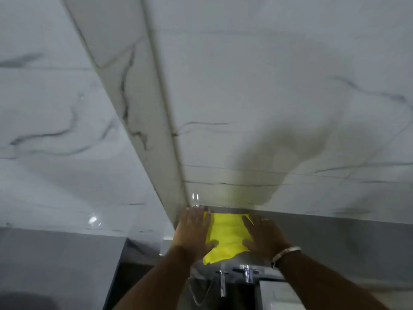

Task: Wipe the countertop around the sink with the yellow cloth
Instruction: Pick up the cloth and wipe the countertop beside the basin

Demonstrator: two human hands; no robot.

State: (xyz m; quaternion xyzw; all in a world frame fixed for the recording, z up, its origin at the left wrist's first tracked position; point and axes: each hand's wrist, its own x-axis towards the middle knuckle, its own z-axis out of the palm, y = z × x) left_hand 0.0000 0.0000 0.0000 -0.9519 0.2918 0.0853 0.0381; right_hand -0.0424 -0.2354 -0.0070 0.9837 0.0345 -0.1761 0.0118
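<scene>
The yellow cloth [225,237] lies spread flat on a grey surface [324,238] at the foot of the marble wall, in the lower middle of the head view. My left hand [194,231] presses flat on the cloth's left edge, fingers pointing at the wall. My right hand [264,234], with a ring and a silver bracelet, presses flat on the cloth's right edge. Both palms are down with fingers spread. The sink itself is not clearly visible; the picture is blurred.
A chrome tap [247,272] and a chrome lever [222,284] stand just below the cloth. White marble wall tiles [290,97] rise behind, with a protruding corner column [143,108] at the left. A dark opening [127,278] lies lower left.
</scene>
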